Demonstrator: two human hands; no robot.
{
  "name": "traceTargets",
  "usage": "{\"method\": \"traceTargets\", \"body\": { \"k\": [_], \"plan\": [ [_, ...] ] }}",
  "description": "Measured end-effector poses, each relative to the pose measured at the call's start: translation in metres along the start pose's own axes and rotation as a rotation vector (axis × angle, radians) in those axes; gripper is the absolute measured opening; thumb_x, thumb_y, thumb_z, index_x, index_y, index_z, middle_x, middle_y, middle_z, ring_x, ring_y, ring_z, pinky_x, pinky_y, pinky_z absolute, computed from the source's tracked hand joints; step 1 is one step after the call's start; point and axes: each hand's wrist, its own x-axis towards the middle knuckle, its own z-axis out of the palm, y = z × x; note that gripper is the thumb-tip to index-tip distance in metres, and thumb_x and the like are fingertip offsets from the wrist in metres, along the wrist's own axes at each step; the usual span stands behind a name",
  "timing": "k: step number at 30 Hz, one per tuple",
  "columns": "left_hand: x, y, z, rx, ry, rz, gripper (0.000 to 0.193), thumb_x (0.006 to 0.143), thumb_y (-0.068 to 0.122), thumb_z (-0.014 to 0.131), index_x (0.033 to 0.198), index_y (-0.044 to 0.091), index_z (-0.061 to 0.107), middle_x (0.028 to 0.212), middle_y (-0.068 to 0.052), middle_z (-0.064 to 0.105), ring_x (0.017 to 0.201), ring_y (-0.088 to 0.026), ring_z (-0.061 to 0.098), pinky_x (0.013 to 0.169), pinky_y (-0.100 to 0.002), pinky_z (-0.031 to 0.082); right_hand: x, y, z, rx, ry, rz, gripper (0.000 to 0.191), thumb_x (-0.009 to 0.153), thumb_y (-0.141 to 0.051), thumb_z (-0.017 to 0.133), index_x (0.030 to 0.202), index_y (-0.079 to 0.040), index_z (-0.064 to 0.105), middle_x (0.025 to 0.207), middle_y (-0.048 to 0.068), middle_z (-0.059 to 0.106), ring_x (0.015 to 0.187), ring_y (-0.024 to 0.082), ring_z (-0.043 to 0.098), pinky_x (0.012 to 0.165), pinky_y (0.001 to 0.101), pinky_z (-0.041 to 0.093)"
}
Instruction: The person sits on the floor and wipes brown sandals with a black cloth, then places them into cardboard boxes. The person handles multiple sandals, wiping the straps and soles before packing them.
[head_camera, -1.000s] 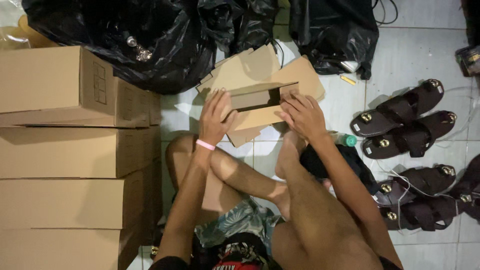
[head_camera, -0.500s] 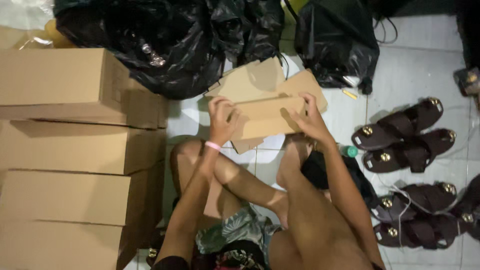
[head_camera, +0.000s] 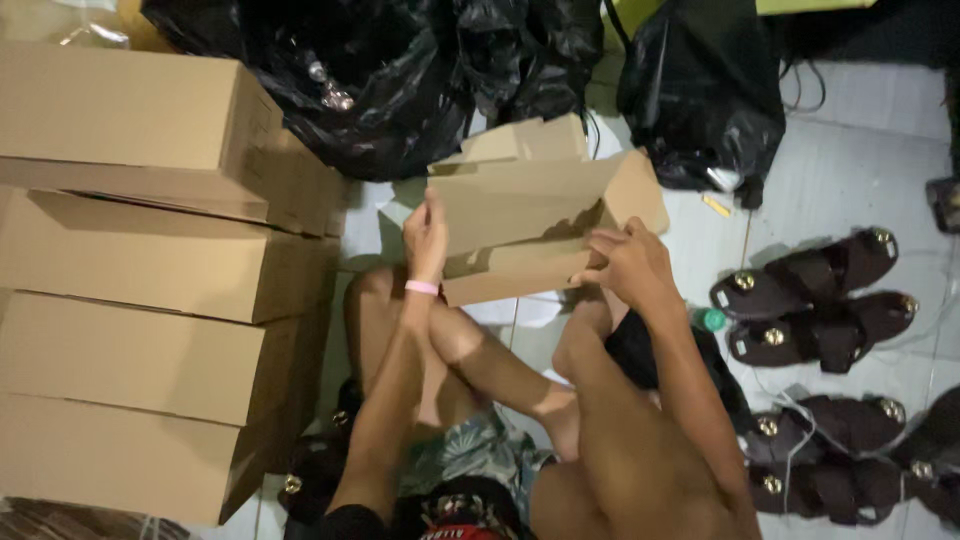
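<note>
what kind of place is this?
Likely a home or small workshop floor used for packing sandals: stacked cardboard boxes, dark sandals on white tiles, black plastic bags, both hands folding a flat carton.

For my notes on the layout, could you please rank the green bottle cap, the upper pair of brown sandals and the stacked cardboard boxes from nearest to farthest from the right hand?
From the right hand:
1. Green bottle cap, just lower right.
2. Upper pair of brown sandals, farther right on the floor.
3. Stacked cardboard boxes, far left, beyond the left hand.

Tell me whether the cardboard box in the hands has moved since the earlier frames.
Yes. The cardboard box has turned from opening-up to side-on, against the stacked boxes.
</note>
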Motion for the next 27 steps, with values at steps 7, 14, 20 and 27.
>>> {"method": "traceTargets", "body": {
  "k": [7,14,20,27],
  "plan": [
    [0.018,0.003,0.023,-0.086,-0.1,0.118,0.046,0.11,0.042,0.049,0.118,-0.001,0.063,0.107,-0.016,0.072,0.097,-0.021,0.065,0.089,-0.036,0.052,-0.029,0.032,0.06,-0.18,0.258,0.061,0.03,0.066,-0.016,0.084,0.094,-0.014,0.074,0.096,0.004,0.069,0.102,0.031,0.061,0.085,0.0439,0.051],
    [-0.101,-0.02,-0.109,0.444,0.011,0.379,0.04,0.102,0.019,0.065,0.135,-0.001,0.056,0.129,-0.025,0.063,0.118,-0.039,0.063,0.1,-0.044,0.05,-0.046,0.017,0.072,0.009,0.34,0.115,0.07,0.072,-0.015,0.086,0.138,-0.005,0.061,0.14,0.024,0.05,0.126,0.047,0.048,0.105,0.0535,0.042],
    [-0.239,-0.101,-0.229,1.262,-0.203,0.222,0.057,0.092,0.033,0.06,0.14,0.002,0.054,0.145,-0.03,0.055,0.118,-0.046,0.057,0.101,-0.055,0.045,-0.068,-0.013,0.09,0.153,0.41,0.099,0.062,0.086,-0.016,0.085,0.141,-0.008,0.057,0.141,0.025,0.044,0.13,0.045,0.046,0.111,0.0534,0.039],
    [-0.229,-0.14,-0.286,0.988,-0.728,-0.213,0.071,0.086,0.044,0.072,0.143,0.007,0.051,0.144,-0.025,0.052,0.133,-0.046,0.051,0.112,-0.054,0.04,-0.07,-0.034,0.091,0.132,0.247,0.01,0.056,0.085,-0.015,0.084,0.136,-0.009,0.061,0.138,0.023,0.048,0.123,0.042,0.048,0.105,0.0546,0.041]
  ]
}}
